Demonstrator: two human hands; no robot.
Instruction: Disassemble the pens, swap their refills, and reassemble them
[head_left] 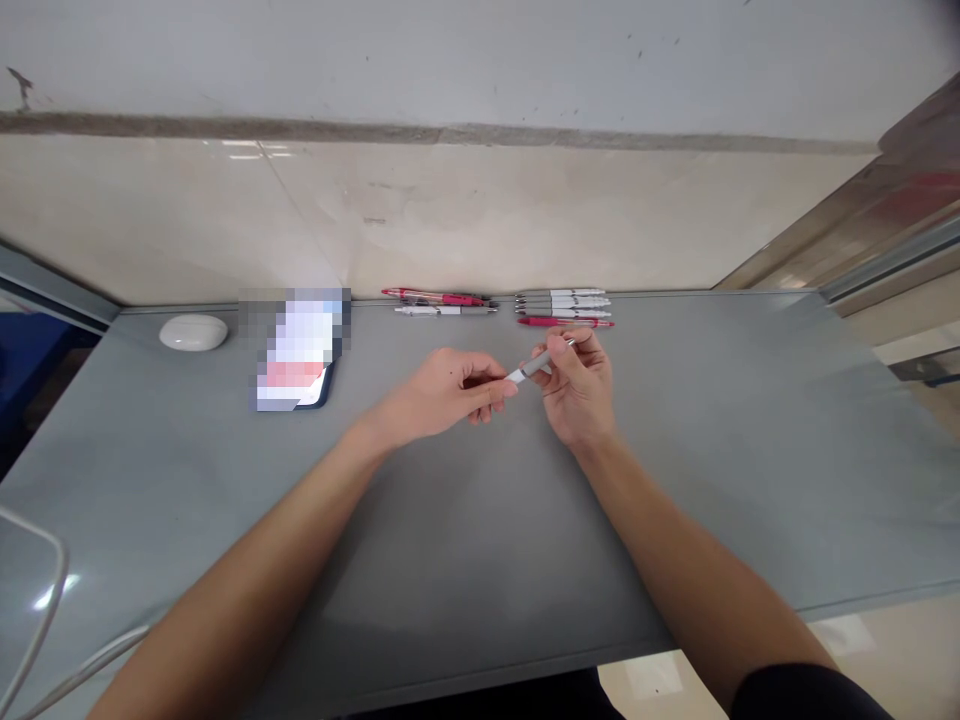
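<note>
Between my two hands, above the middle of the grey table, is a white and grey pen, tilted up to the right. My left hand pinches its white end between thumb and fingers. Around its grey end the fingers of my right hand are closed, with the tip just showing past the thumb. Just beyond my right hand lies a red pen, with several white and grey pens side by side behind it. Farther left, a white and grey pen rests in front of red pens.
The grey table meets a tiled wall at the back. On the left are a phone, partly blurred out, and a white computer mouse. White cables run over the near left corner.
</note>
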